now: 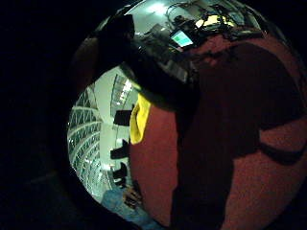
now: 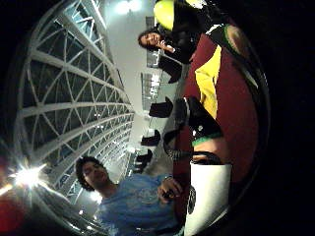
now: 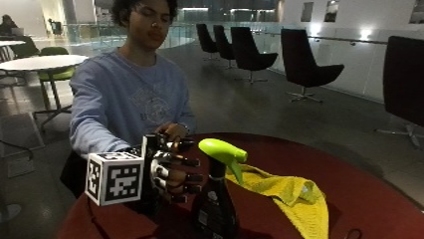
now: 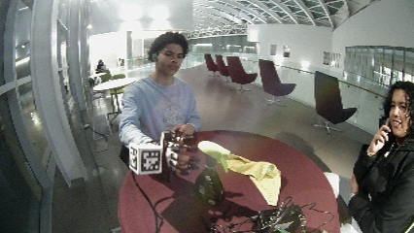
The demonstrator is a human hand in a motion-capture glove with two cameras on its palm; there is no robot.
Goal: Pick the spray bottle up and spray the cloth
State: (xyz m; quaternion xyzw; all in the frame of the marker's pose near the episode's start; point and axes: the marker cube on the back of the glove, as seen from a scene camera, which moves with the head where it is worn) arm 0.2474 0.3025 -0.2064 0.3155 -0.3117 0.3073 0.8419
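Note:
In the outside view a dark spray bottle (image 3: 214,204) with a lime green trigger head (image 3: 222,151) stands upright on the round red table (image 3: 371,199). Just beside it, on the person's side, my gloved right hand (image 3: 171,172) is held up with its fingers spread toward the bottle's neck, holding nothing. A crumpled yellow cloth (image 3: 286,191) lies on the table on the bottle's other side, touching or nearly touching it. The thumb side palm view shows the green head (image 2: 165,12) and the cloth (image 2: 209,78). The bare left hand (image 3: 175,131) rests at the table's edge behind.
In the wide outside view a tangle of cables and a small device (image 4: 275,221) lies on the table's near edge, in front of the bottle (image 4: 209,184). Bare table (image 4: 298,165) stretches beyond the cloth (image 4: 259,172). Dark chairs (image 3: 305,64) stand well behind.

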